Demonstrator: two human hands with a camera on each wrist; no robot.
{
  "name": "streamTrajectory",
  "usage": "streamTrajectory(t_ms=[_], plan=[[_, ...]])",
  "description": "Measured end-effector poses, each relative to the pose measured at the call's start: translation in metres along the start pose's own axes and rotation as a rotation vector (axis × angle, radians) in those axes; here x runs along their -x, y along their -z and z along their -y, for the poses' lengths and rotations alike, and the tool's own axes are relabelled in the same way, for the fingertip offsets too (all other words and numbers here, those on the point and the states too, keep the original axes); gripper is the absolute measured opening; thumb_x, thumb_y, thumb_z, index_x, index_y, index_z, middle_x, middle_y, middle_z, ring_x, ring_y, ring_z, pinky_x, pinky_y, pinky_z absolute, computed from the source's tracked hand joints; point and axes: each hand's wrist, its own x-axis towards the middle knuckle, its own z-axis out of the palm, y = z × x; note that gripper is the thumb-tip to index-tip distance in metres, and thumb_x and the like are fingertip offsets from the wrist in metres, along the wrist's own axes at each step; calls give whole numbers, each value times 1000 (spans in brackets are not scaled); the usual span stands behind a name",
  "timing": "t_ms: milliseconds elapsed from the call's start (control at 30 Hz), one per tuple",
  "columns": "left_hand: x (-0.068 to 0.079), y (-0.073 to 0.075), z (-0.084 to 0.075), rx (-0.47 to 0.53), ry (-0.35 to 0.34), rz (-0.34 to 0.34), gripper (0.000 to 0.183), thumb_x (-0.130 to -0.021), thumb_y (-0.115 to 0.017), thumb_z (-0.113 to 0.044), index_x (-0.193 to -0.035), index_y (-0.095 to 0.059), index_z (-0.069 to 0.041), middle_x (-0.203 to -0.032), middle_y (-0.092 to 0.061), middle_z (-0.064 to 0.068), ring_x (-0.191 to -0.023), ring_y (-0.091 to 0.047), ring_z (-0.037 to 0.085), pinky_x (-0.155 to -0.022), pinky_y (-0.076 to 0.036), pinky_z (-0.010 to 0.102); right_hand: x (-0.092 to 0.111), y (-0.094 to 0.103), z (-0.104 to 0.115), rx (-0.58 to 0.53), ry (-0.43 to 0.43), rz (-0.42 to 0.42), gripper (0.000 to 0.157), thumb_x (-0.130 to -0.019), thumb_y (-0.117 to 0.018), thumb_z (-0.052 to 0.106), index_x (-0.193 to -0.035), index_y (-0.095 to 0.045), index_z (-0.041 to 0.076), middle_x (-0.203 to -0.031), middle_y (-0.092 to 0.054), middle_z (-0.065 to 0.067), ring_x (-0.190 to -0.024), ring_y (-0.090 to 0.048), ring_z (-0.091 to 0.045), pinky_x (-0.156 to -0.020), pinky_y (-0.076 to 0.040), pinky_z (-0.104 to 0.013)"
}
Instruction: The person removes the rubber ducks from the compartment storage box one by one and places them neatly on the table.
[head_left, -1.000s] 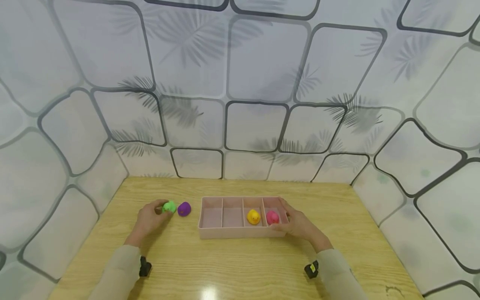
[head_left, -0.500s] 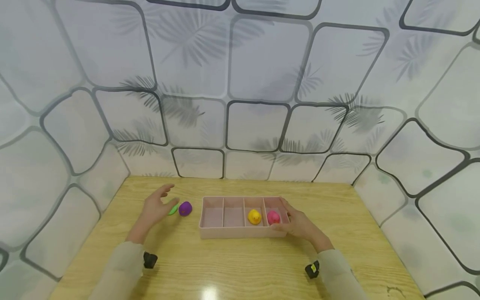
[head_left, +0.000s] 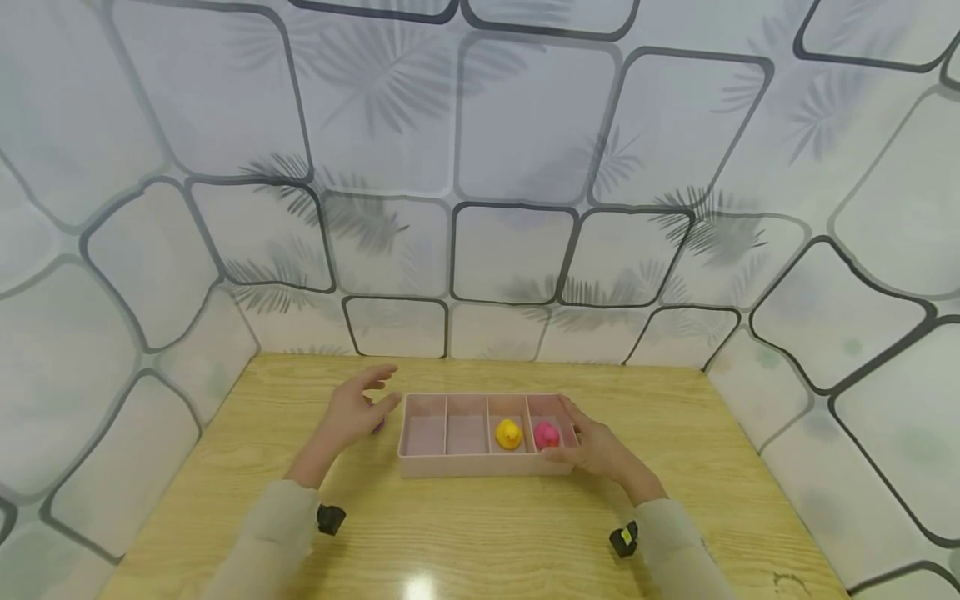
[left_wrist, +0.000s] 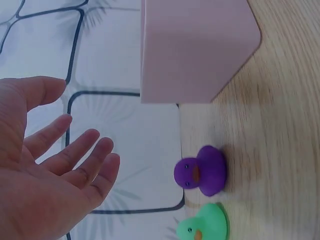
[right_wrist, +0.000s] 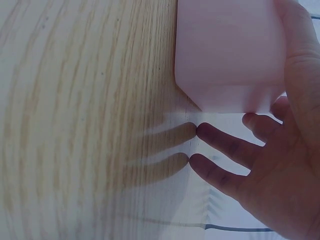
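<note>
A pink box (head_left: 480, 467) with several compartments in a row stands on the table. In the head view a yellow rubber duck (head_left: 507, 433) sits in its third compartment from the left, and a pink rubber duck (head_left: 546, 435) in the rightmost. My right hand (head_left: 603, 450) holds the box's right end, thumb at the front corner. My left hand (head_left: 348, 412) hovers left of the box, fingers spread and holding nothing. Below it, a purple rubber duck (left_wrist: 212, 172) and a green rubber duck (left_wrist: 209, 222) stand side by side on the table; the head view hides the green one.
The wooden table (head_left: 480, 533) meets a patterned backdrop (head_left: 510, 250) at the back and on both sides. A small black device (head_left: 331, 519) is worn at the left wrist, another black device (head_left: 624, 540) at the right.
My left hand has let go of the green duck, lifted, and moved right over the purple duck towards the box. My right hand and the box have stayed in place.
</note>
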Motion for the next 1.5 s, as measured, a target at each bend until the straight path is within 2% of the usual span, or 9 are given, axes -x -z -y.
streamTrajectory(t_ms=[200, 533, 733, 1000, 1267, 1500], plan=[[-2, -12, -9, 19, -42, 22, 48, -100, -72, -15, -145, -60, -2, -138, -66, 25, -123, -65, 44, -94, -57, 60, -1, 0, 0, 11, 6, -4, 118, -85, -81, 62, -171, -14, 17, -159, -49, -26, -143, -52, -43, -118, -43, -63], [-5, -25, -18, 41, -106, 68, 44, -100, -66, -10, -143, -61, -3, -133, -70, 25, -119, -68, 43, -91, -58, 59, -1, 0, -2, -4, -4, 2, 118, -84, -81, 62, -171, -13, 18, -160, -47, -26, -144, -51, -43, -118, -42, -64], [-8, -33, -22, 62, -135, 78, 44, -98, -67, -9, -141, -62, -2, -133, -71, 22, -118, -68, 43, -90, -59, 52, -1, 0, -2, -9, -10, 7, 118, -85, -81, 62, -171, -13, 20, -159, -48, -25, -143, -52, -42, -117, -43, -63], [-8, -40, -35, 106, -74, 109, 45, -96, -69, -9, -140, -64, -5, -133, -71, 20, -121, -67, 42, -101, -57, 57, -1, 0, -3, -18, 4, 6, 118, -85, -81, 61, -171, -13, 20, -161, -46, -26, -144, -50, -43, -118, -42, -64], [-9, -49, -38, 98, -89, 130, 43, -99, -72, -18, -140, -65, -6, -131, -72, 20, -119, -69, 41, -100, -58, 55, 0, -1, -3, -6, 10, -1, 118, -85, -81, 62, -171, -14, 19, -159, -48, -27, -144, -51, -44, -118, -42, -64], [-9, -59, -41, 132, -92, 154, 43, -97, -71, -11, -139, -65, -5, -131, -71, 24, -119, -69, 41, -100, -58, 55, 2, -1, -3, -7, 20, -7, 116, -86, -80, 61, -171, -14, 19, -161, -46, -27, -146, -48, -45, -119, -39, -65]])
